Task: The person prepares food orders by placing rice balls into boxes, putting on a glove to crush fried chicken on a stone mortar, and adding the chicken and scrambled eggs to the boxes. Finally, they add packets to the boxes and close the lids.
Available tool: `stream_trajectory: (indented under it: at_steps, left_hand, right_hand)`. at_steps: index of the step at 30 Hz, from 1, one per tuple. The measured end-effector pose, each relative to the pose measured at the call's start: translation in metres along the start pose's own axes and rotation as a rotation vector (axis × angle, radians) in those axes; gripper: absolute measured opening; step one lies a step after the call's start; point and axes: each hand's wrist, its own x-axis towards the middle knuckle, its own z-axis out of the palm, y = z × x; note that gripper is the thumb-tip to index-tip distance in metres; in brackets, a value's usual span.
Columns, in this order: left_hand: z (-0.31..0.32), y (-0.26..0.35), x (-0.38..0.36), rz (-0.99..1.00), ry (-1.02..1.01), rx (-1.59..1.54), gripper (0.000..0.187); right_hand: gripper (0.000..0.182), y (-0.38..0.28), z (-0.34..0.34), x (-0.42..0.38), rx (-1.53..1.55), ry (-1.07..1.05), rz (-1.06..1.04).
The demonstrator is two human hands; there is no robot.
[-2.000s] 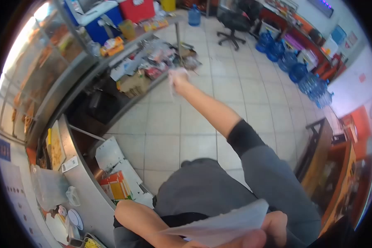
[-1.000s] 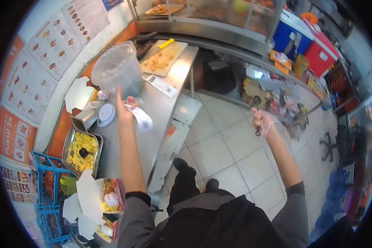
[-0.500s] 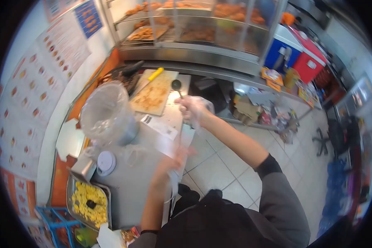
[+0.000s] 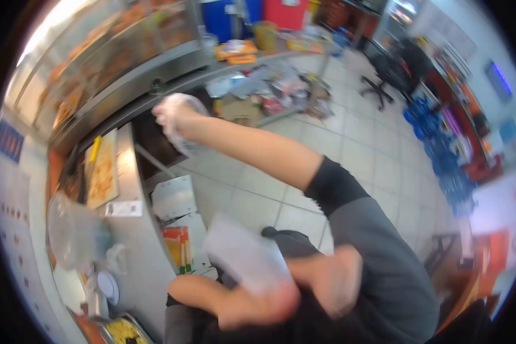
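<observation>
My right hand [image 4: 178,116], in a loose clear plastic glove, reaches to the upper left with its fingers closed around a dark spoon; the round bowl [image 4: 156,86] shows above them. Low in the view, my left hand [image 4: 261,304] is smeared by motion and grips a white sheet or packet [image 4: 243,252]. Right beside it is another blurred hand [image 4: 339,281]; whose it is I cannot tell. A cutting board [image 4: 104,175] with brown crumbs and a yellow-handled knife [image 4: 95,148] lies on the metal counter [image 4: 137,252] to the left.
On the counter are a clear-lined tub [image 4: 74,232], a printed label [image 4: 124,208], a white lid [image 4: 108,288] and a tray of yellow food [image 4: 123,331]. A glass food display [image 4: 120,63] stands behind. Packets and cardboard [image 4: 269,94] lie beyond. An office chair [image 4: 387,74] stands farther right.
The view has swung to the right. My left hand has moved back toward my body with the white item. My right hand still has the spoon. Another hand now shows beside my left.
</observation>
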Motion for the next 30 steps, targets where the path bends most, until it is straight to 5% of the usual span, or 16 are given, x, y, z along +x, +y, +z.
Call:
stream_trajectory:
  at_steps: [2,5,11,18,19,22,25,27,30]
  left_hand:
    - [0.016,-0.026,0.01,-0.142,-0.058,-0.077,0.044]
    - [0.025,-0.056,0.021,-0.3,-0.077,-0.187,0.039]
    - [0.018,-0.082,0.028,-0.504,-0.048,-0.246,0.028]
    - [-0.011,-0.042,0.036,-0.593,0.11,0.058,0.017]
    - [-0.031,-0.031,0.039,-0.469,0.003,0.189,0.015]
    - [-0.056,0.036,0.013,-0.512,0.449,0.719,0.021]
    - [-0.089,0.107,-0.045,0.083,1.076,0.863,0.021]
    - [-0.123,0.175,-0.134,0.613,0.863,0.056,0.019]
    - [-0.138,0.283,-0.25,1.381,1.481,0.187,0.038]
  right_hand:
    - [0.006,-0.007,-0.035,0.015,0.047,0.027,-0.095]
    - [0.01,-0.063,0.016,-0.033,-2.038,0.175,-0.333]
    - [0.014,-0.054,0.036,0.016,-1.411,0.611,-0.406]
    - [0.014,-0.031,0.039,0.03,-1.286,0.292,-0.36]
    - [0.015,-0.03,0.04,0.028,-1.264,0.212,-0.329]
    - [0.021,-0.019,0.029,0.028,-0.901,-0.05,-0.136]
    - [0.02,-0.057,0.048,-0.025,-0.496,-0.271,0.207]
    - [0.019,-0.049,0.051,-0.012,-0.427,-0.279,0.336]
    - [0.017,-0.026,0.087,0.015,-0.567,-0.358,0.439]
